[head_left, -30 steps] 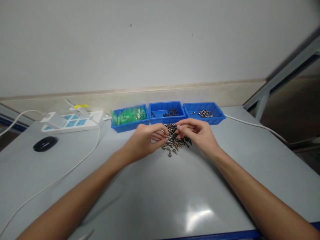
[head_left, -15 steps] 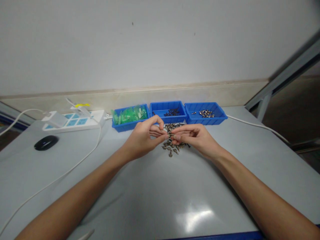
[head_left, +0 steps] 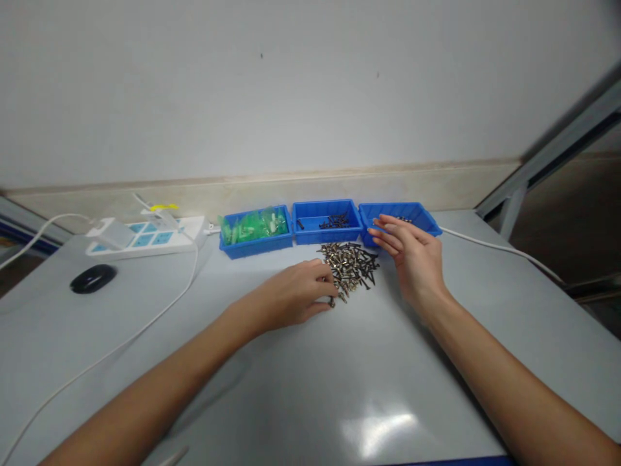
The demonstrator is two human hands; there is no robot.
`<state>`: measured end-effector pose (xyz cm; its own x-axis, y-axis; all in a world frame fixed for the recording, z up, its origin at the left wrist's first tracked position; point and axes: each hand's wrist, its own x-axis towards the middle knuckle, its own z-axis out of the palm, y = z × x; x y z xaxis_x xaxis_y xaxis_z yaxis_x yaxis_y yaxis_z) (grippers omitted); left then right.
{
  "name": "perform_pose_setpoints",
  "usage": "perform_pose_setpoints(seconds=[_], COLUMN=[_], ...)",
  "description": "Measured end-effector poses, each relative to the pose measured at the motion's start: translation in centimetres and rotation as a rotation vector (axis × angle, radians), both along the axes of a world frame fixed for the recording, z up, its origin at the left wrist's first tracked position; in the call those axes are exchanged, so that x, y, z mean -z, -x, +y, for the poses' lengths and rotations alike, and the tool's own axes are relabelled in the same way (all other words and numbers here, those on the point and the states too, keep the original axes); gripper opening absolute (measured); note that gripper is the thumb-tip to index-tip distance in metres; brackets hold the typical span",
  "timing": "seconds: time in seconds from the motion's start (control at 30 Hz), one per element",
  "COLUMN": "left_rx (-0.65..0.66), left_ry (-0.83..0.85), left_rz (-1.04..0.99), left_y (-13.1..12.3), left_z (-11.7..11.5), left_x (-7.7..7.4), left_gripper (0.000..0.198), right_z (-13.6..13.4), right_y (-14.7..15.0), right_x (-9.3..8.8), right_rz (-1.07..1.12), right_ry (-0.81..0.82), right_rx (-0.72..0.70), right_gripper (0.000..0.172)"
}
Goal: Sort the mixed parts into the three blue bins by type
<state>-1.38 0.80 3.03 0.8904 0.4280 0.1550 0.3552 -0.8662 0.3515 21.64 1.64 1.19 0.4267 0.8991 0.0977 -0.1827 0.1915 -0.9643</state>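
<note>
A pile of loose screws point(head_left: 350, 265), brassy and dark ones mixed, lies on the grey table. At its near left edge, my left hand point(head_left: 301, 294) has thumb and forefinger closed around a small screw point(head_left: 332, 302). My right hand point(head_left: 416, 255) is over the front of the right blue bin point(head_left: 431, 220), its fingers stretched out and apart, with no screw visible in them. That hand hides most of the screws inside this bin. In the middle blue bin point(head_left: 305, 210) are dark screws point(head_left: 334, 221).
Green plastic packets point(head_left: 255, 224) fill the left blue bin point(head_left: 257, 248). Further left are a white power strip point(head_left: 194, 230) with plugs and a black mouse point(head_left: 93, 278). A white cable point(head_left: 145, 329) runs across the table's left side. The wall stands close behind the bins.
My hands, together over the pile before, have parted. The right moved up and right to the right bin and its fingers opened; the left came down to the pile's near left edge.
</note>
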Motion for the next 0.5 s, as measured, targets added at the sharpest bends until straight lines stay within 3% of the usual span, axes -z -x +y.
perform_pose_setpoints(seconds=[0.17, 0.33, 0.5], left_rx=[0.009, 0.010, -0.097], left_ry=[-0.049, -0.050, 0.058], left_rz=[0.079, 0.100, -0.043], left_y=[-0.5, -0.6, -0.4], left_z=[-0.1, -0.4, -0.2], left_x=[0.3, -0.5, -1.0], left_gripper=[0.010, 0.008, 0.006], right_z=[0.0, -0.1, -0.5], right_y=[-0.1, 0.1, 0.3], right_x=[-0.1, -0.1, 0.0], right_rz=[-0.004, -0.043, -0.112], right_ry=[0.032, 0.038, 0.011], right_rx=[-0.020, -0.084, -0.185], right_gripper=[0.015, 0.014, 0.015])
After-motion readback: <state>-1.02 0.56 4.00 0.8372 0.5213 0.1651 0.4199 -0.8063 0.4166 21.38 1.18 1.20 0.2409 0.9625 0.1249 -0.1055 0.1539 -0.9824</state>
